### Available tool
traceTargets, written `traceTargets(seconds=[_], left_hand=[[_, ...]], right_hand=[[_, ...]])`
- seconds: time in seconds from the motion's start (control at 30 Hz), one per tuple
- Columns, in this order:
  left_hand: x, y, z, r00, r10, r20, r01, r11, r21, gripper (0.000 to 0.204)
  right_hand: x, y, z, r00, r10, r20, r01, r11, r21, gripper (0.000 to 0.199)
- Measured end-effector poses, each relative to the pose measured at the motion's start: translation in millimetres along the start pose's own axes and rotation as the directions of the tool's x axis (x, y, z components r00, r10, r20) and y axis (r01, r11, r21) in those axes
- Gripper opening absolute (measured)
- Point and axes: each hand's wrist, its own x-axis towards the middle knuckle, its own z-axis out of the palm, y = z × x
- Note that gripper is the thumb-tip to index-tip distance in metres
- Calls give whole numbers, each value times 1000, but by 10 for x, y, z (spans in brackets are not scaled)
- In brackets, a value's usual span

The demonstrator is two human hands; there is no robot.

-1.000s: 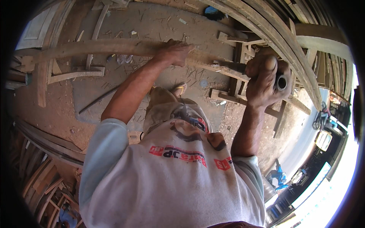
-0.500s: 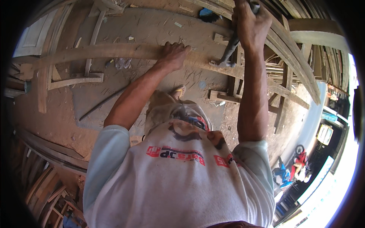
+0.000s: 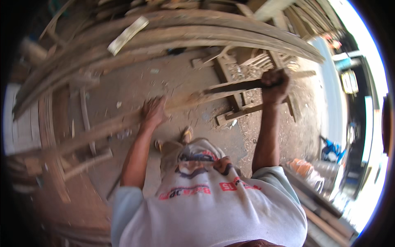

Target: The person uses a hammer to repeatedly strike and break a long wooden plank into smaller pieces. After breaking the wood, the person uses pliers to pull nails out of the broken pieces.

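A long wooden plank runs from the lower left toward the upper right, over rough wooden supports. My left hand grips it near its middle, with the fingers bent over the far edge. Closed in a fist, my right hand holds the end of a dark, long-handled hammer. The hammer lies low along the plank's right part, its far end close to the plank's surface. Motion blurs that end, so I cannot tell whether it touches the wood.
Several long boards cross the far side, with a pale offcut on top. A wooden trestle stands under the plank at right, and a timber frame at left. Wood shavings litter the floor. A road lies beyond.
The view has tilted and shifted, showing more of the far boards. The hammer's handle has swung from steep to nearly level as my right hand lowered. My left hand stays on the plank.
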Motion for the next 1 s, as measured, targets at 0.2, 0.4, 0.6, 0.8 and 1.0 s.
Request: traceTargets(seconds=[0.2,0.4,0.6,0.8,1.0], left_hand=[[60,592,-231,987,157,-36,-160,976,-146,82],[347,828,-54,954,258,-154,-290,921,-258,28],[427,804,-394,982,189,-5,-177,910,-375,25],[546,767,-696,971,110,-213,-193,883,-427,82],[503,604,-372,925,162,344,-52,949,-310,113]], right_hand=[[-493,-66,198,980,65,-190,11,928,373,29],[-554,12,93,987,-59,-148,78,989,128,30],[-697,86,-97,965,-85,-248,123,982,142,27],[-790,-43,-12,929,-92,-360,137,986,99,26],[-787,-40,-127,948,-98,-304,140,983,119,27]])
